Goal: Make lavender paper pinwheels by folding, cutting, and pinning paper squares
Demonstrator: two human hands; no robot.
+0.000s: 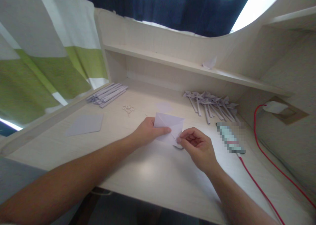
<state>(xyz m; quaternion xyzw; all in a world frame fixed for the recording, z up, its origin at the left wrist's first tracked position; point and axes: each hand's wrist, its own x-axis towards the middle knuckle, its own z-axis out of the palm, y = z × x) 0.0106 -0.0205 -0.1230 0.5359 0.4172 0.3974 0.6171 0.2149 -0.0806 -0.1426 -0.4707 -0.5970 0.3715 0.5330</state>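
Note:
My left hand [151, 132] grips a square sheet of white paper [164, 120] above the desk, thumb on top and fingers underneath. Diagonal creases cross the sheet. At its lower right corner my right hand [196, 146] pinches the paper between thumb and index finger, the other fingers curled. A dark line runs along a crease towards that pinch, either a slit or a shadow; I cannot tell which. Below the right fingertips a small curved edge shows, too unclear to name.
Rolled paper sticks [108, 94] lie back left, near a stack of paper [85, 124] and a small pile of thin pale bits [128, 109]. Several paper pinwheels on sticks [209, 103] lie back right. A phone [229, 137] with a red cable [256, 188] lies to the right.

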